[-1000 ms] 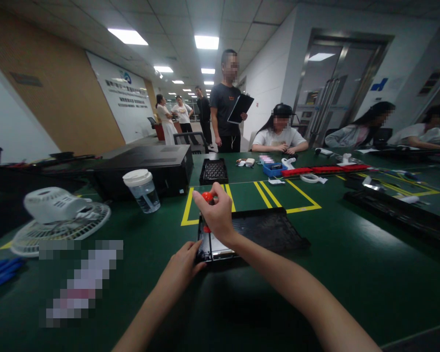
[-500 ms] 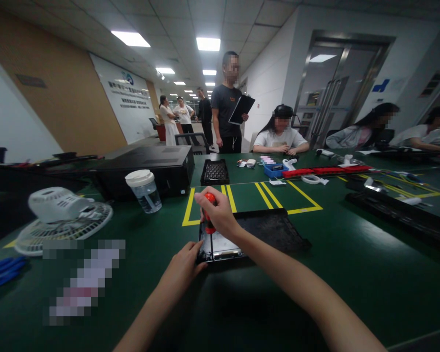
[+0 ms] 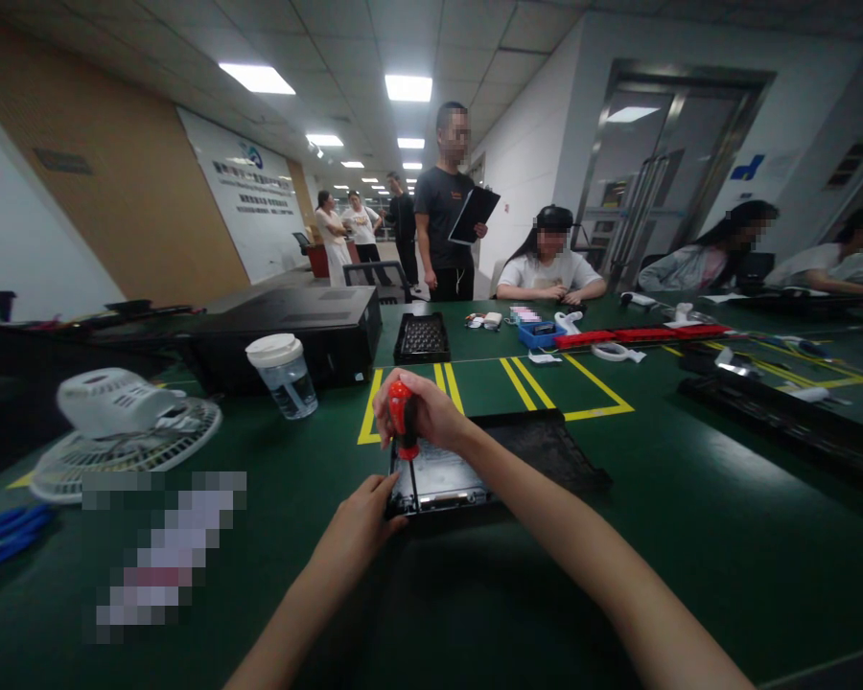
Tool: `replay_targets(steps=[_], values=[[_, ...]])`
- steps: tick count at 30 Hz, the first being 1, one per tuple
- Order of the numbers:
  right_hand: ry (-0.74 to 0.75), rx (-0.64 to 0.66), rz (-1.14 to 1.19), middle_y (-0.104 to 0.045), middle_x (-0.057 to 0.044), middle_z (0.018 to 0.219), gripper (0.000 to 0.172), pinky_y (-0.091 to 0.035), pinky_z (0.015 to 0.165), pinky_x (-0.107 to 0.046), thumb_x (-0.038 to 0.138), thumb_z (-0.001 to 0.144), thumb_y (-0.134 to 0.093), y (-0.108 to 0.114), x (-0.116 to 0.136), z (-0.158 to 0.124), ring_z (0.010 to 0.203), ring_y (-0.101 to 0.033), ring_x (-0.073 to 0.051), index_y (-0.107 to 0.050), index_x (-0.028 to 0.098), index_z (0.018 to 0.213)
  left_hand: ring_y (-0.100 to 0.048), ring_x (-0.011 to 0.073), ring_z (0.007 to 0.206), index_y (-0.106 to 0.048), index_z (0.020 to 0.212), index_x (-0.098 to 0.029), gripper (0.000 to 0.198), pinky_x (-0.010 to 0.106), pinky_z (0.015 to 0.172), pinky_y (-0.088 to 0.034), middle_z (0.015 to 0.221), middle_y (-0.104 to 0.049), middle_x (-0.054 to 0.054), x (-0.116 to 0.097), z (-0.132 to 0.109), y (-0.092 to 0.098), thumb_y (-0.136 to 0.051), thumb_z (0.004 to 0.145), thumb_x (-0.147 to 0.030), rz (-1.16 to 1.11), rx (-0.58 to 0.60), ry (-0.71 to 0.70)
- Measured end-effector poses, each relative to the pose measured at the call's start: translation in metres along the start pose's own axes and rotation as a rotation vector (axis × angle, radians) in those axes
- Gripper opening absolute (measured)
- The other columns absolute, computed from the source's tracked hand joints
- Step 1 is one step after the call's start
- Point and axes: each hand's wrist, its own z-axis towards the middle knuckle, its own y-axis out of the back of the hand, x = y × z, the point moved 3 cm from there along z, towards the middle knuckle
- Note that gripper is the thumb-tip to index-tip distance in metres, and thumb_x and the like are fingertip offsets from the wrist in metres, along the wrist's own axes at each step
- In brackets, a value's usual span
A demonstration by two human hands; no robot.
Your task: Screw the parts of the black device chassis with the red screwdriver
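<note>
My right hand [image 3: 431,407] is closed round the red and black handle of a screwdriver [image 3: 405,426]. The shaft points down, its tip at the near left corner of a flat black panel [image 3: 539,450] lying on the table. A silvery flat part [image 3: 438,468] sits in the left portion of this panel, partly hidden by my right hand and forearm. At the panel's left near edge, my left hand [image 3: 360,527] grips the corner, thumb toward the front and fingers along the side. Whether a screw is under the tip is too small to tell.
Left of the panel stand a lidded clear cup [image 3: 284,379], a large black case [image 3: 294,331] and a white fan [image 3: 122,422]. Beyond it lie a black tray [image 3: 422,337] and a blue box [image 3: 539,333]. Several people are around; one person [image 3: 550,264] sits across the table.
My right hand has turned and shifted its fingers on the screwdriver, so more of the handle shows and it leans slightly left. My left hand and the panel stay in place.
</note>
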Motion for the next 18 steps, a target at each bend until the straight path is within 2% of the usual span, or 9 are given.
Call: replay_targets(steps=[3,6,12,18], values=[[-0.102,0.061,0.121,-0.064,-0.006,0.07,0.028,-0.052,0.062,-0.038,0.038,0.088,-0.027,0.003,0.0,0.002,0.06,-0.063,-0.019,-0.043,0.017,0.079,-0.055,0.0221,0.103,-0.043,0.129,-0.02,0.055,0.03,0.087,-0.042,0.123,-0.051,0.009,-0.001,0.0,0.0,-0.054,0.075,-0.026,-0.003,0.001,0.011],[-0.194,0.09,0.157,-0.066,-0.01,0.077,0.03,-0.051,0.066,-0.042,0.039,0.089,-0.023,0.009,0.001,0.003,0.065,-0.064,-0.02,-0.041,0.017,0.079,-0.054,0.0223,0.105,-0.043,0.128,-0.021,0.055,0.03,0.089,-0.041,0.125,-0.05,0.008,0.0,0.001,0.0,-0.055,0.074,-0.026,-0.004,0.005,0.03],[-0.194,0.109,0.152,-0.062,-0.004,0.068,0.027,-0.048,0.057,-0.034,0.04,0.085,-0.033,0.016,0.003,0.001,0.052,-0.058,-0.016,-0.046,0.017,0.088,-0.054,0.0232,0.107,-0.043,0.129,-0.017,0.056,0.031,0.091,-0.04,0.126,-0.049,0.01,0.001,0.002,-0.001,-0.055,0.075,-0.025,-0.012,0.002,0.015],[-0.168,0.103,0.083,-0.059,-0.002,0.07,0.033,-0.046,0.056,-0.031,0.047,0.08,-0.047,0.012,0.005,-0.002,0.054,-0.055,-0.014,-0.05,0.016,0.087,-0.054,0.023,0.106,-0.043,0.129,-0.019,0.056,0.031,0.091,-0.04,0.125,-0.05,0.009,0.003,0.002,-0.003,-0.055,0.075,-0.026,-0.008,-0.005,0.014]])
